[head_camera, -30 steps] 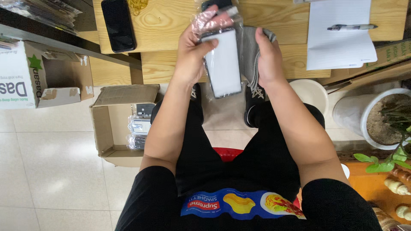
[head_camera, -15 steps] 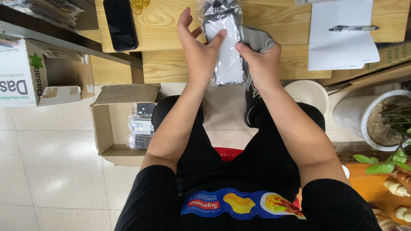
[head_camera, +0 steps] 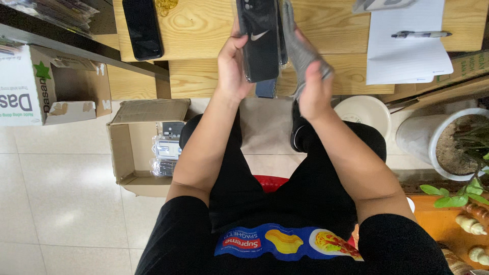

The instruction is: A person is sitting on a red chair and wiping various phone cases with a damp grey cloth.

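My left hand grips a flat black phone case in a clear plastic sleeve, held upright over the edge of the wooden table. My right hand is closed on a grey cloth just to the right of the case. A second dark flat item shows behind and below the case.
A black phone lies on the table at the left. White paper with a pen lies at the right. An open cardboard box of packaged cases sits on the floor at left, and plant pots stand at right.
The item in my hands has turned: a pale face showed before, now the black side faces me. My right hand has come off it and holds the grey cloth beside it.
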